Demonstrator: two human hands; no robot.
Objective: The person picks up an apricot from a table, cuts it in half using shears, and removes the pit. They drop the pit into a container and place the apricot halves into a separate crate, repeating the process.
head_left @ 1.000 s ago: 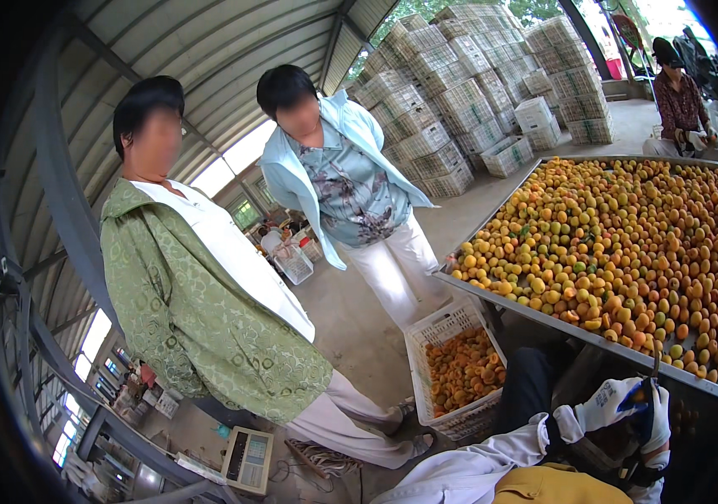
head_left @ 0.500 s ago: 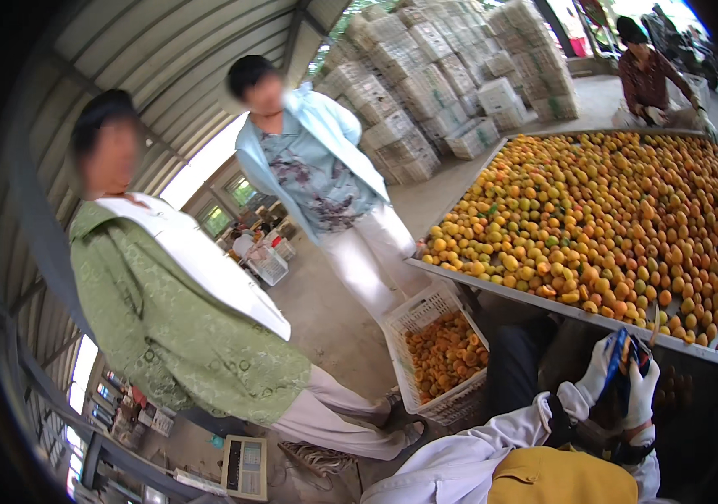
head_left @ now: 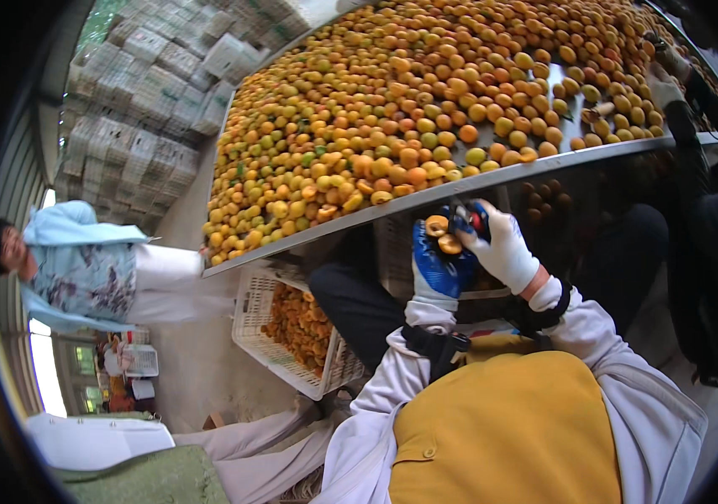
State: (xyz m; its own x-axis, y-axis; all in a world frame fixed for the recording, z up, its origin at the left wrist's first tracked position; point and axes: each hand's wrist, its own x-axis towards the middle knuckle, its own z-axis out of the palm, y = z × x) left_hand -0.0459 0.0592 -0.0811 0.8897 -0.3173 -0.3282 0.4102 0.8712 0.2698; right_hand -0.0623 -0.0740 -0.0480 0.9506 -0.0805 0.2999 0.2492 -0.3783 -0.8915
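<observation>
My left hand, in a white glove with a blue coated palm, is closed on a split apricot. Its two orange halves lie open, with the hollow insides showing. Close against it, my right hand in a white glove grips a small hand tool with black and red parts. The tool's working end is partly hidden by my fingers, so its exact kind is unclear. Both hands are just below the front edge of a metal sorting table, which bears a thick spread of apricots.
A white plastic crate of apricot halves stands left of my legs. At right, a co-worker's gloved hand reaches over the table. One person stands at left, another's green clothing below. Stacked crates rise behind.
My view has swung down and to the right, bringing my hands and the table nearer the middle. The split apricot now shows in my left hand.
</observation>
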